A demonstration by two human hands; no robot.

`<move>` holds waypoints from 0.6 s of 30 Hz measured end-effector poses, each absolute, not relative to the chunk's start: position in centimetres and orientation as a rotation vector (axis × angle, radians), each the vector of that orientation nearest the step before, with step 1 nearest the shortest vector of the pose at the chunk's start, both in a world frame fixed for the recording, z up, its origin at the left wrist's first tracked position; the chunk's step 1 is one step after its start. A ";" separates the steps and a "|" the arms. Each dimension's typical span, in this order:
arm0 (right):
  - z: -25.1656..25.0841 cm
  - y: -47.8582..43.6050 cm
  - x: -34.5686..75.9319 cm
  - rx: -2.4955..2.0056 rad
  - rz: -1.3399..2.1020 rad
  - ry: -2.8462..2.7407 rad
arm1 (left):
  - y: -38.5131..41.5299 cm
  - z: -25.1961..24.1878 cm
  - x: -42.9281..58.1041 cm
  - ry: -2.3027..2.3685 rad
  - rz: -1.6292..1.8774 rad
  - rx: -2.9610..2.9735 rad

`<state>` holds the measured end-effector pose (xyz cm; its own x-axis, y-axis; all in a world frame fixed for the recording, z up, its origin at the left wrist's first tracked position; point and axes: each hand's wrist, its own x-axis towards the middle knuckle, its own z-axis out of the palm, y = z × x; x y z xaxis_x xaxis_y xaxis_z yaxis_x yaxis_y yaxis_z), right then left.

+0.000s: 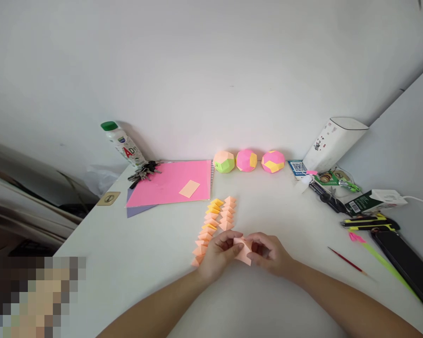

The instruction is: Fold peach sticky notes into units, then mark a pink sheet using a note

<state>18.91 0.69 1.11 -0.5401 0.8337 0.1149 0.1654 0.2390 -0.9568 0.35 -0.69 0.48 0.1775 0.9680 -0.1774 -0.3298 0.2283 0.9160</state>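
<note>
Between my hands is a small peach sheet of folding paper [245,253], held a little above the white table. My left hand [221,251] pinches its left side with thumb and fingers. On the right side, my right hand [268,251] grips the same paper, thumb below and fingers above. Just beyond and left of my hands, folded paper pieces [206,232] in peach and yellow stand in a long row. A shorter row of peach folded pieces [228,213] lies beside it. One flat peach paper square [189,188] rests on a pink folder [169,180].
Three faceted paper balls [246,160] line the wall. Keys [144,172] and a white bottle [125,145] stand at back left. To the right are a white cylinder-like box [333,143], scissors [329,197], a yellow-black cutter [370,222], a red pencil [348,261] and a black case [407,265].
</note>
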 end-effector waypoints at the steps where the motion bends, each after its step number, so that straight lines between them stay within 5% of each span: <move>1: 1.2 0.6 18.8 -0.923 1.312 -1.884 | -0.7 0.4 0.4 0.941 1.101 0.858; 18: 0.7 0.6 18.5 -0.833 0.877 -2.023 | -0.7 -0.6 0.3 1.002 1.182 1.330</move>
<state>18.51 0.59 0.74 -0.4945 0.7810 0.3816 0.2550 0.5500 -0.7953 0.33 -0.72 -0.61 0.1623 0.9805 0.1108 -0.0512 -0.1037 0.9933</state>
